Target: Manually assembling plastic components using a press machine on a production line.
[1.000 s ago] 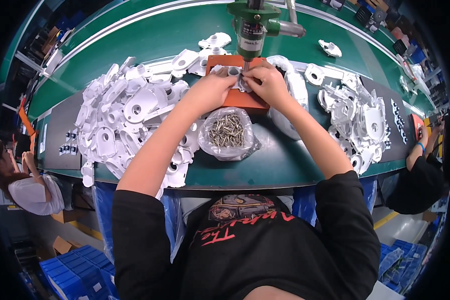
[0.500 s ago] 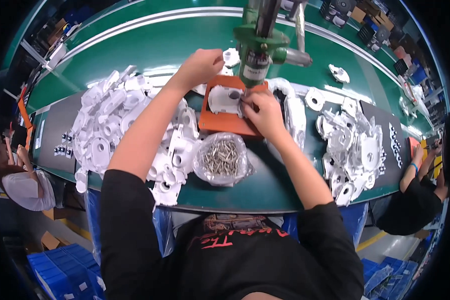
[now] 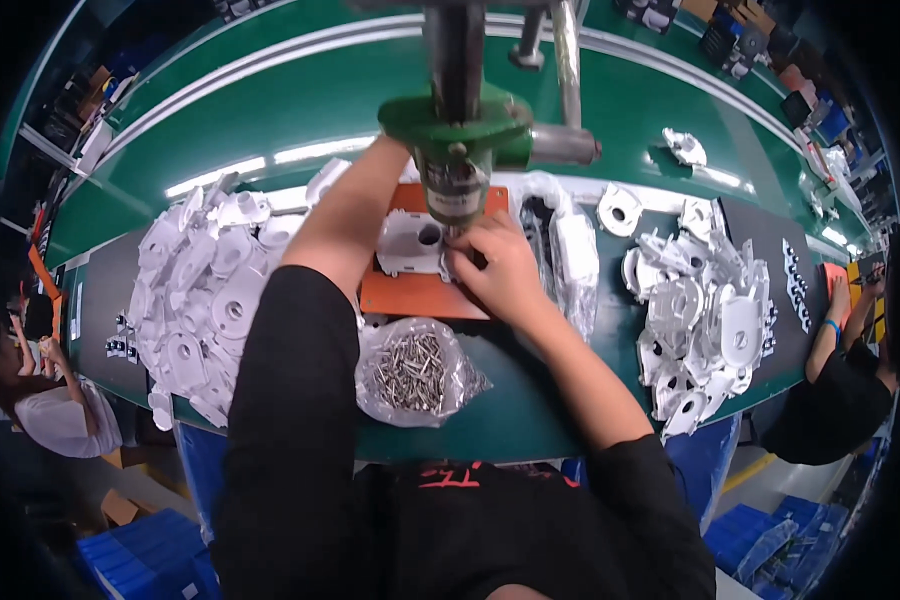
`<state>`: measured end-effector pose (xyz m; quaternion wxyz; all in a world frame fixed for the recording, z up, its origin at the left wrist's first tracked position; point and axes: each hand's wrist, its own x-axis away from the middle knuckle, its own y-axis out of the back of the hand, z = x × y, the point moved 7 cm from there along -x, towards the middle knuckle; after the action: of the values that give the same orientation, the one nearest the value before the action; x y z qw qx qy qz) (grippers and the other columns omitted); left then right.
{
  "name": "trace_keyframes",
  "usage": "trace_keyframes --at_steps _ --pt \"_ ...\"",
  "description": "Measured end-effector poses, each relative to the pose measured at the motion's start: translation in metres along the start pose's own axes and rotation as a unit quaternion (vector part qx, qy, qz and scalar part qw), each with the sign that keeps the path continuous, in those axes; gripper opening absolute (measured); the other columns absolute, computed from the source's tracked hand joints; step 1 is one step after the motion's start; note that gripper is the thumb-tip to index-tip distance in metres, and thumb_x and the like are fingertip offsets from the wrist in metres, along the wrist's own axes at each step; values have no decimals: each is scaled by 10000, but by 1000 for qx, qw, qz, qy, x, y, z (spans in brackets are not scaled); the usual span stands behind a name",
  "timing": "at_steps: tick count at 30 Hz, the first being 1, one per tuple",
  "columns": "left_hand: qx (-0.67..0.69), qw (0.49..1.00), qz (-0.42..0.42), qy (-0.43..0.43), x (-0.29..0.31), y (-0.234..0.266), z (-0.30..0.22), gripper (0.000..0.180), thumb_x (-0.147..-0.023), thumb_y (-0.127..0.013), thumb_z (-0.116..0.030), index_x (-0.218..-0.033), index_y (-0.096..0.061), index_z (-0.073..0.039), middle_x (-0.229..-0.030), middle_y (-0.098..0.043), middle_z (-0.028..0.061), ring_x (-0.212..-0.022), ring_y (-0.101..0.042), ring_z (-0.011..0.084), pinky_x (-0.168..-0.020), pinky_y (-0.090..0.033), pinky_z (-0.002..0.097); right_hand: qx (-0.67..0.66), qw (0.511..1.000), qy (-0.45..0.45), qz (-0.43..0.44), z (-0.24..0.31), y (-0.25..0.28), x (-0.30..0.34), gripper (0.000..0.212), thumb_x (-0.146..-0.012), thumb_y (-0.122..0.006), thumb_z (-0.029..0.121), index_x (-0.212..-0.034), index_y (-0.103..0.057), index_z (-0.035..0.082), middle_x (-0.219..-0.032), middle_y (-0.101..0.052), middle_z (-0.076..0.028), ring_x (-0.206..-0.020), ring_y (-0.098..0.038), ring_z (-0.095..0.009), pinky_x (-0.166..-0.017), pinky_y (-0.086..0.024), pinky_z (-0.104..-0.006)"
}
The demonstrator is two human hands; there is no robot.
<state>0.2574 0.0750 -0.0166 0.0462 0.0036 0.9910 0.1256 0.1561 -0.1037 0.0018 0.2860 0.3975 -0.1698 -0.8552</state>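
A white plastic housing (image 3: 402, 245) with a round hole lies on an orange base plate (image 3: 420, 298) beneath the green machine head (image 3: 457, 150). My right hand (image 3: 500, 268) is closed at the right edge of the housing, its thumb and fingertips pinched there just under the machine's tip. Whether a small piece sits between those fingers is hidden. My left forearm (image 3: 355, 205) reaches up past the housing, and the machine head covers that hand. Near me stands a clear plastic bag (image 3: 450, 400) of small metal pins (image 3: 410, 370).
White plastic parts are heaped at left (image 3: 205, 290) and right (image 3: 705, 320). A plastic-wrapped bundle (image 3: 575, 260) lies right of the plate. One white part (image 3: 685, 148) rests farther back on the green table (image 3: 490, 420). Other people work at both sides.
My left hand has gone from beside the machine head to behind it. My right hand stays at the housing's edge. The whole view has shifted, with the machine head now appearing larger.
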Motion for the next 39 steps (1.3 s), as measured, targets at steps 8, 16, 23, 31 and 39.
trace_keyframes --at_steps 8,16,23,31,39 --pt "-547 832 -85 43 23 109 -12 333 -665 -657 -322 -866 -619 -60 -954 -631 154 -880 -601 313 -760 -484 364 29 999 22 -24 4 1 3 103 -661 -643 53 -758 -647 20 -799 -623 -99 -791 -560 -264 -690 -473 -344" --pt "-568 807 -108 122 183 84 -53 364 -732 -638 -308 -951 -578 -23 -901 -622 201 -841 -594 342 -737 -457 397 99 989 101 -49 26 4 6 91 -657 -622 112 -707 -664 50 -733 -637 -64 -678 -547 -263 -628 -459 -363" --pt "-561 794 -147 181 232 31 -70 363 -813 -495 -218 -1100 -482 5 -968 -601 195 -915 -589 334 -764 -479 432 152 985 78 -21 36 3 17 211 -697 -619 90 -891 -660 20 -767 -640 -84 -745 -542 -258 -707 -432 -364" --pt "-505 839 -202 -26 227 -90 -62 311 -825 -500 -171 -1053 -501 41 -1125 -530 215 -1084 -489 326 -945 -354 448 183 980 81 -16 34 1 17 212 -700 -600 105 -890 -668 43 -808 -647 -73 -762 -536 -265 -711 -428 -373" --pt "-508 829 -227 -50 225 -78 -62 252 -798 -472 -67 -1037 -528 -9 -1027 -564 176 -988 -532 326 -926 -377 449 218 973 70 11 43 -4 17 197 -724 -584 115 -893 -668 59 -829 -638 -67 -812 -550 -253 -713 -411 -360"
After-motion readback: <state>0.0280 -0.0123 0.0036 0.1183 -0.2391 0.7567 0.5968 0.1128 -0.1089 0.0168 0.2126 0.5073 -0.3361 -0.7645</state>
